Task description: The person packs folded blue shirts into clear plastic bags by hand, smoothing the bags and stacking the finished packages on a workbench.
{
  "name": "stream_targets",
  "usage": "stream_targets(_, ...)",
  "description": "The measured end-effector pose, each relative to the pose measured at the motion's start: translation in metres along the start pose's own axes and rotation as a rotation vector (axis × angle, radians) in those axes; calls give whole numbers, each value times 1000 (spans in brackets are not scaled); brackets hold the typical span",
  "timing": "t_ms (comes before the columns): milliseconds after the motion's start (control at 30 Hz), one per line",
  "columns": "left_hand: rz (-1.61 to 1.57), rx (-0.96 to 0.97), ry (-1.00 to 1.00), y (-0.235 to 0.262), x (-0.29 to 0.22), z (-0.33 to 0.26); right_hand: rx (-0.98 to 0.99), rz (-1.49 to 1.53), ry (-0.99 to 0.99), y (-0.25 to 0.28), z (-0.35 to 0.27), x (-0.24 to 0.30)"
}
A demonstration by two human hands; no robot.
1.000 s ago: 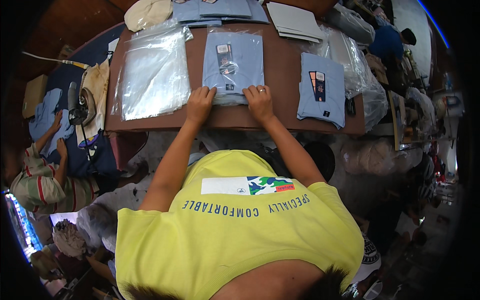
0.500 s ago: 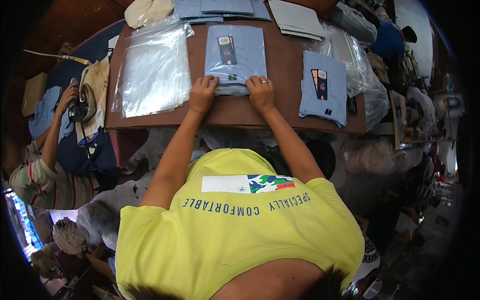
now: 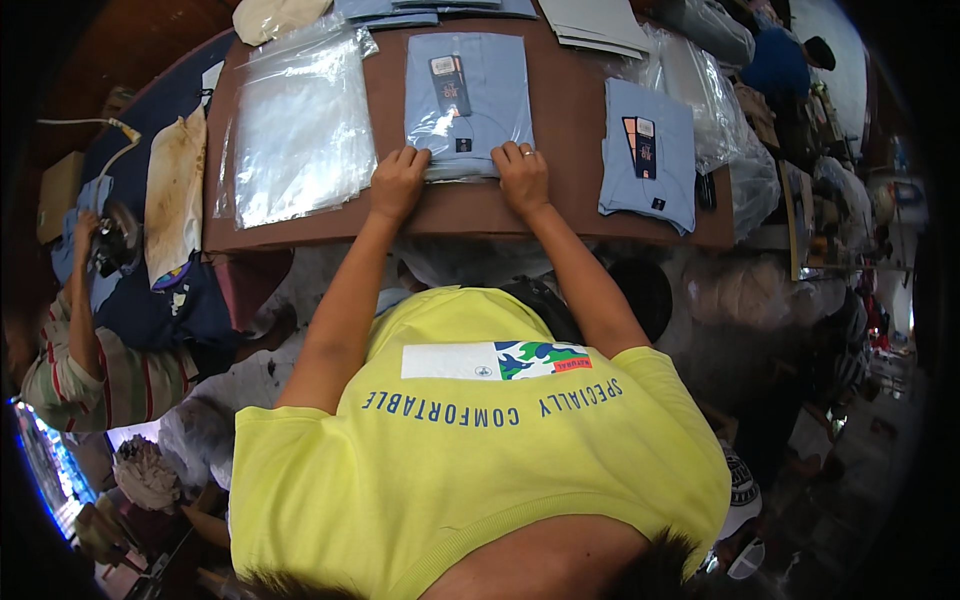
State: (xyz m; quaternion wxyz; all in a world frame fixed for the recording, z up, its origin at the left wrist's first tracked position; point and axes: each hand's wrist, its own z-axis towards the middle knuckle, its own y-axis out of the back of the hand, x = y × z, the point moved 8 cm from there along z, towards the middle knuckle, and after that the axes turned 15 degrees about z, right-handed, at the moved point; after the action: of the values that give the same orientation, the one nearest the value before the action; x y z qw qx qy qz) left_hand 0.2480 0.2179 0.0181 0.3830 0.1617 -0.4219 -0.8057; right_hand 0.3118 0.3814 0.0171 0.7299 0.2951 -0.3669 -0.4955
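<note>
A folded light-blue garment [image 3: 490, 90] lies in a clear plastic bag [image 3: 462, 175] on the brown-covered table, straight ahead of me. A dark hang tag [image 3: 449, 85] rests on the garment, and a small dark square label sits close to its near end. My left hand [image 3: 400, 184] pinches the bag's near left corner. At the near right corner, my right hand [image 3: 521, 178], with a ring on one finger, grips the bag likewise. Both thumbs are largely hidden. To the right lies another folded blue garment [image 3: 650, 110] with tags.
Flat clear bags [image 3: 300, 140] are piled left of the garment. Folded blue garments [image 3: 450, 6] and pale cards [image 3: 596, 25] lie along the far side. Bulky clear plastic [image 3: 705, 130] borders the table's right. At the left, a co-worker's hand [image 3: 86, 225] holds an iron [image 3: 118, 238].
The bag's near end is pulled flatter, and the small square label shows more fully. My hands are slightly farther apart. The co-worker's iron has moved left, off the stained pad onto blue cloth.
</note>
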Motion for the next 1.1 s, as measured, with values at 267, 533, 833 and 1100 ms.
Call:
stream_targets(267, -96, 90, -215, 11, 3, -57, 153, 114, 132, 25, -44, 12)
stream_targets(533, -583, 267, 322, 27, 38, -45, 20, 852, -608, 33, -73, -58)
stream_targets(833, -511, 422, 536, -23, 3, -32, 142, 868, -934, -17, -31, -92)
stream_targets(1100, -1753, 597, 886, -86, -99, -10, 45, 385, -324, 105, 100, 30)
